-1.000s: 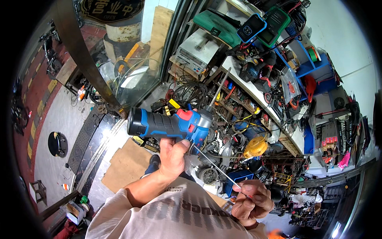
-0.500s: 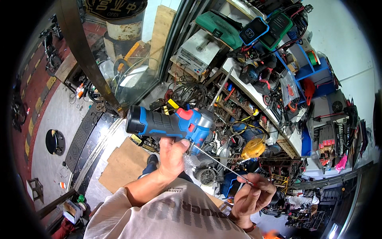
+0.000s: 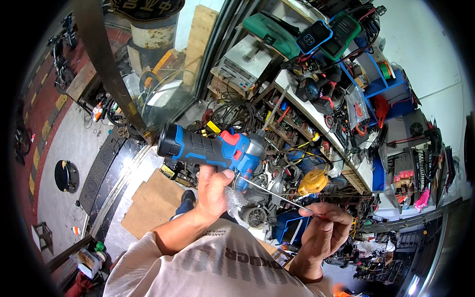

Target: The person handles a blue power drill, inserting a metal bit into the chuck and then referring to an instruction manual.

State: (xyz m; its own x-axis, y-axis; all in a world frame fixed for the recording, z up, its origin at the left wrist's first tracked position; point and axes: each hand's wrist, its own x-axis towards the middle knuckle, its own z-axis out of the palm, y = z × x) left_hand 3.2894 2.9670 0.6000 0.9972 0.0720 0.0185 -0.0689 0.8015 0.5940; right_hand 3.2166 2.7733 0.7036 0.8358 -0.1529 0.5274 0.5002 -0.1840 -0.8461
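My left hand (image 3: 213,188) grips a blue and black cordless power tool (image 3: 210,147) with red buttons, held sideways in front of my chest. My right hand (image 3: 324,232) holds a long thin screwdriver (image 3: 277,195) by its handle. The shaft runs up and left, and its tip meets the underside of the tool near the grey head. A crumpled bit of clear plastic (image 3: 233,200) shows under my left hand.
A cluttered workbench (image 3: 316,119) with tools, cables and meters runs along the right. A yellow reel (image 3: 312,182) lies below it. Cardboard sheets (image 3: 153,203) lie on the floor by my foot. A glass door and metal post (image 3: 106,64) stand to the left.
Both hands shifted slightly with the tool. The right hand has risen a little, keeping the screwdriver tip against the tool's underside.
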